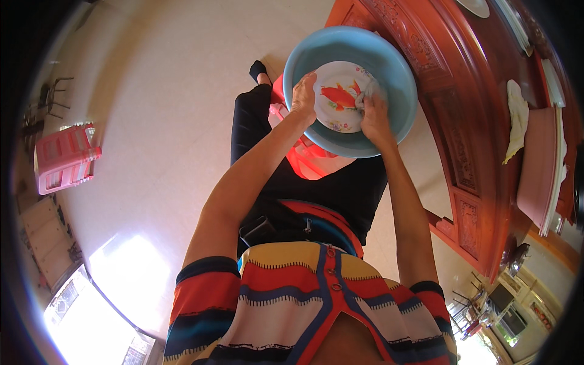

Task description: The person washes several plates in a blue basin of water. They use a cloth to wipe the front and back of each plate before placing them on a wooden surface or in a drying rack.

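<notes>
My left hand [305, 97] grips the left rim of a white plate [329, 119] decorated with an orange fish and small flowers. My right hand [377, 119] presses a greyish cloth [366, 95] against the plate's right side. Its fingers are partly hidden by the cloth and the angle. The plate is tilted over the inside of a light blue plastic basin [349, 147], whose bottom is mostly covered by the plate. Beneath the basin shows a red plastic stool [310, 157], between my legs.
A carved reddish wooden cabinet [449, 123] stands close on the right. On its top are a pale cloth [515, 121], a pink tub [538, 169] and a white plate [477, 6] at the edge. Stacked pink plastic stools [66, 157] stand on the floor at left.
</notes>
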Demonstrator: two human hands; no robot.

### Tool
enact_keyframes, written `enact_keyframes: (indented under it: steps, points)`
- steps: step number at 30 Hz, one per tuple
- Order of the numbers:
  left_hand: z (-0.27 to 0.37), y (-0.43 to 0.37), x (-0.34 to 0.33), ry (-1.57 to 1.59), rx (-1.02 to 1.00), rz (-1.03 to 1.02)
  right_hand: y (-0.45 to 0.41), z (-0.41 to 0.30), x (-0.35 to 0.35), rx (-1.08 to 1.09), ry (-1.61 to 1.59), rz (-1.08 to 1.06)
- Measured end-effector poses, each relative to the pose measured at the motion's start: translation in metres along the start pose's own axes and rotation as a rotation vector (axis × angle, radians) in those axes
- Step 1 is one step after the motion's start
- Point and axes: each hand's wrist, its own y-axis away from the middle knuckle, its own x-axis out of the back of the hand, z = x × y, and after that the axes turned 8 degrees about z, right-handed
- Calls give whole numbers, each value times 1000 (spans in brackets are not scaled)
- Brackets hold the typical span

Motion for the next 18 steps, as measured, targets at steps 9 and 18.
enact_keyframes:
  steps: [9,18]
  points:
    - [3,3,0,-11,-14,43,5,-101,19,-8,-443,42]
    - [0,2,1,-15,-16,8,-9,-69,0,133,-284,230]
